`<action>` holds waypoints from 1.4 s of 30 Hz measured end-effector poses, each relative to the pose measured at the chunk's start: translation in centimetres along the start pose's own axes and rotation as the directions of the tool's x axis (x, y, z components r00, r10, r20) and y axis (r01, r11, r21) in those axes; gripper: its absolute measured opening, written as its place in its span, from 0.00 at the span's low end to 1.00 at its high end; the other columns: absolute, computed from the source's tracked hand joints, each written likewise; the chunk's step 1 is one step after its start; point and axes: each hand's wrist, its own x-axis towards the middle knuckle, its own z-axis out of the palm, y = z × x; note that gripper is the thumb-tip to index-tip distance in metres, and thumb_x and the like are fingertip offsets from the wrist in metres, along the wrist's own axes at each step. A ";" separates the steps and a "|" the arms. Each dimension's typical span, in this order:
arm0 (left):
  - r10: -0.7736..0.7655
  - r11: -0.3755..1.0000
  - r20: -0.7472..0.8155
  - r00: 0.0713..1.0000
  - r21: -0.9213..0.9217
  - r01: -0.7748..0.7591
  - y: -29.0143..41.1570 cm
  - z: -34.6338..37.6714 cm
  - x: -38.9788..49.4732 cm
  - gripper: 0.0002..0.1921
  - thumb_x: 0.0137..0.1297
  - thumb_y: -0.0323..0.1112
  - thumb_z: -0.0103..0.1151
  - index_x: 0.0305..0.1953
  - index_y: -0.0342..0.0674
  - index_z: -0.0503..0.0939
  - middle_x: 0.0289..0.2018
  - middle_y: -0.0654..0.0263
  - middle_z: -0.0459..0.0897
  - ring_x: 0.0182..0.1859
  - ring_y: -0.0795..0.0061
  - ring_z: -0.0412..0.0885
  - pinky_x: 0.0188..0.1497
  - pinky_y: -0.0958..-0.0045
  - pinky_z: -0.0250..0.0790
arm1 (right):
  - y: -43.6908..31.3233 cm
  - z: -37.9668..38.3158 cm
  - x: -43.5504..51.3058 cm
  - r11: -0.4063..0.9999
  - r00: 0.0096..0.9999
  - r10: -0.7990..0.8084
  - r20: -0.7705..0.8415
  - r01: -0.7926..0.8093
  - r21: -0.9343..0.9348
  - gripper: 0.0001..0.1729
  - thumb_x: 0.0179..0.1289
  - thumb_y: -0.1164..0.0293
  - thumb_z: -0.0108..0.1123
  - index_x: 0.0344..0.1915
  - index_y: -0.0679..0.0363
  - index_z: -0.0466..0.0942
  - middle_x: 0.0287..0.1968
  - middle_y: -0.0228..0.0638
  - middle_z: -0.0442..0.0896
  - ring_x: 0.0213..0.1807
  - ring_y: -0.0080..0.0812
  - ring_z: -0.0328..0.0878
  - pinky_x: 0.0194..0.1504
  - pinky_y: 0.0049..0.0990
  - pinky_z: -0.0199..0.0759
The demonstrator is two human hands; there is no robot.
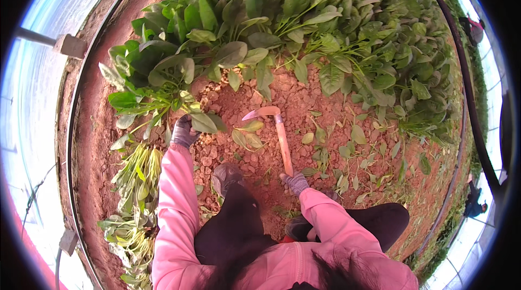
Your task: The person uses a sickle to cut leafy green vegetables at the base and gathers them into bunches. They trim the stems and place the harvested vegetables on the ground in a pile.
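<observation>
My right hand (296, 183), in a grey knit glove, is closed around the wooden handle of a small hand sickle (283, 143). The sickle's short curved blade (262, 111) points left, just above the reddish soil. My left hand (185, 132), gloved too, has its fingers curled at the leaves of a leafy green plant (140, 105), likely spinach, at the left end of the standing crop. A broad leaf (203, 123) hangs over its fingertips and partly hides the grip. A few loose leaves (248, 134) lie on the soil between my hands.
Dense leafy plants (252, 9) stand ahead and to the right. Cut plants (136, 180) lie in a row beside my left arm. Leaf scraps (346, 155) litter the crumbly soil at right. A black hose (75, 115) runs along the left; two people are at the far right edge.
</observation>
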 end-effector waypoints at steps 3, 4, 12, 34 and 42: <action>0.290 0.814 0.021 0.957 0.520 -0.258 -0.3 0.7 -0.2 0.14 0.68 0.42 0.46 0.47 0.41 0.74 0.36 0.65 0.80 0.36 0.73 0.77 0.42 0.69 0.73 | 0.1 0.1 0.1 0.999 0.998 -0.046 0.047 0.046 -0.001 0.18 0.61 0.58 0.65 0.36 0.60 0.73 0.19 0.30 0.75 0.12 0.27 0.70 0.13 0.27 0.65; 0.129 0.992 0.208 0.970 -0.014 -0.129 0.3 1.3 -0.3 0.13 0.68 0.41 0.46 0.44 0.39 0.74 0.26 0.63 0.77 0.21 0.73 0.71 0.28 0.72 0.68 | 0.1 0.2 0.0 1.000 1.000 -0.020 0.012 0.021 -0.021 0.17 0.62 0.58 0.65 0.34 0.60 0.73 0.18 0.31 0.74 0.12 0.27 0.70 0.12 0.27 0.64; 0.711 0.470 0.007 0.703 0.739 -0.483 1.8 8.0 2.2 0.19 0.69 0.40 0.56 0.56 0.35 0.72 0.46 0.59 0.81 0.43 0.65 0.81 0.49 0.68 0.74 | 0.3 0.1 0.2 0.995 0.996 -0.094 -0.001 0.094 -0.038 0.18 0.63 0.58 0.63 0.29 0.60 0.72 0.14 0.31 0.72 0.11 0.28 0.70 0.12 0.27 0.64; 0.258 -0.839 -0.186 0.948 -0.530 0.125 10.4 12.0 5.0 0.40 0.61 0.43 0.51 0.71 0.34 0.50 0.68 0.51 0.59 0.72 0.57 0.54 0.75 0.53 0.39 | -1.0 3.9 -2.7 0.919 0.917 -0.394 0.067 0.391 0.051 0.19 0.61 0.60 0.64 0.43 0.63 0.75 0.24 0.33 0.75 0.20 0.23 0.72 0.24 0.27 0.69; 0.185 -0.843 -0.062 0.981 -0.523 0.126 11.3 10.7 5.6 0.34 0.61 0.34 0.49 0.70 0.39 0.57 0.70 0.57 0.57 0.73 0.58 0.51 0.74 0.54 0.42 | -8.0 8.4 -2.5 0.818 0.819 -0.533 0.213 0.564 -0.118 0.24 0.61 0.59 0.64 0.50 0.64 0.72 0.32 0.47 0.80 0.32 0.43 0.80 0.37 0.36 0.74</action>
